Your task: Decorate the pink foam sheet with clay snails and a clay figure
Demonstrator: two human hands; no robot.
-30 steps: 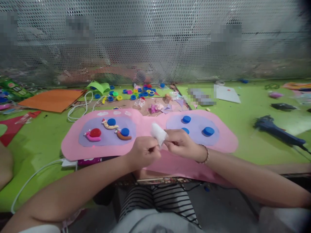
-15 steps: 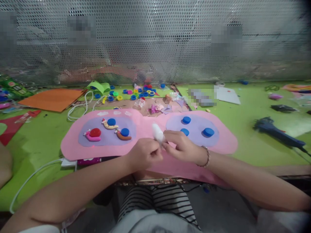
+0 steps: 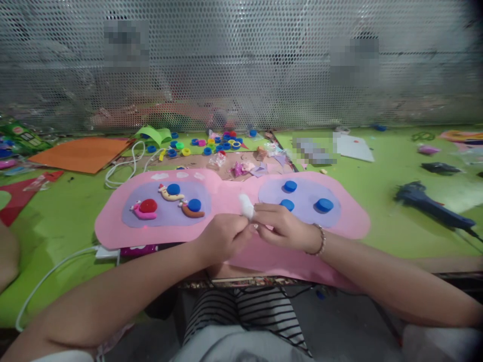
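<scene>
Glue gun [image 3: 433, 203]: right of right hand
Orange paper [image 3: 81, 155]: beyond left hand, leftward
White cable [image 3: 49, 275]: left of left hand

From where I stand, there is one view, taken from the head of the person seated at the table [image 3: 392, 226]. It looks forward and steeply down from above the near edge, so the striped lap [image 3: 211, 314] and shirt front [image 3: 234, 347] show at the bottom. The left hand [image 3: 224, 239] and right hand [image 3: 283, 226] sit near the middle, an arm's reach from the lens. Beyond them, the view runs across to the perforated metal screen [image 3: 234, 65] behind the far edge, taking in a wide sweep of surface on either side.
</scene>
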